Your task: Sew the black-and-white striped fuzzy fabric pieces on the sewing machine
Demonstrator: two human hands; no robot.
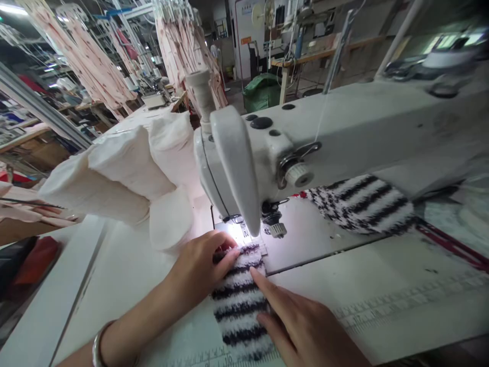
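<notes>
A fuzzy black-and-white striped piece of fabric point(240, 306) lies on the sewing table, its far end just in front of the lit needle area of the sewing machine point(244, 168). My left hand point(202, 260) pinches the fabric's far left corner between thumb and fingers. Resting on its right side, my right hand point(298, 321) has its index finger stretched out along the stripes and its thumb apart, holding nothing. The needle itself is hard to make out behind the machine's head.
Stacks of white padded pieces point(114, 168) stand left of the machine head. Another striped piece point(362, 204) lies under the machine arm, near dark red scissors or tweezers-like handles point(451, 242). A printed ruler point(367, 311) runs along the table front. Pink garments point(175, 46) hang behind.
</notes>
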